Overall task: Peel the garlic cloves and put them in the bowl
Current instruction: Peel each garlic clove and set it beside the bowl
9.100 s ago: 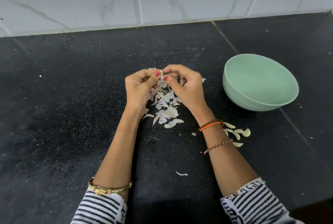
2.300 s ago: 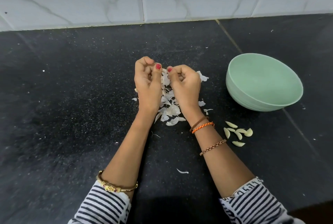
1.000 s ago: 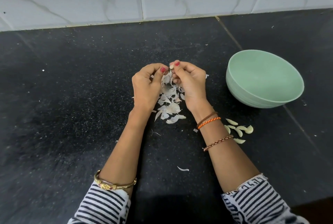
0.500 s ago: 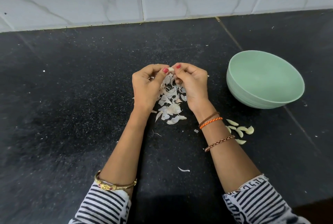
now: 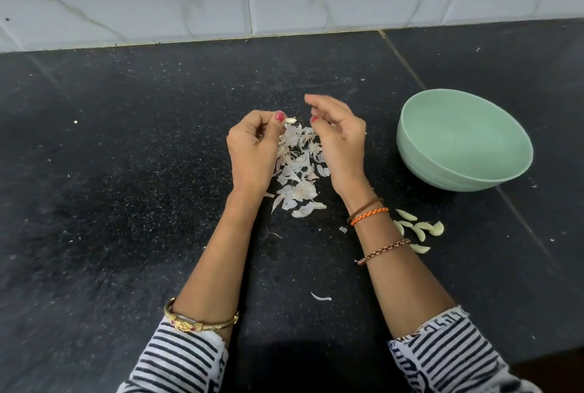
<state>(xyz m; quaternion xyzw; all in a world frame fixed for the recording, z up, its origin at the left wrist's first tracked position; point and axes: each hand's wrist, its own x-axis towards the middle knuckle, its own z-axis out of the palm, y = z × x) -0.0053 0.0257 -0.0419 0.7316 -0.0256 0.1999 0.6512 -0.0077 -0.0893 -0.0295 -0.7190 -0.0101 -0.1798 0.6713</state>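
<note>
The left hand pinches a garlic clove above the skins, its long axis level, tip pointing right. The right hand hangs loosely curled, holding nothing. Peeled cloves lie on the worktop near the green bowl.

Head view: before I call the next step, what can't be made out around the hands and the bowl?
- Clove in left hand: fingers hide most; fully peeled or not, unclear.
- Right hand: curled fingers hide whether it pinches skin.
- Bowl: near wall hides part of its floor.
- Peeled cloves: right forearm covers some.
</note>
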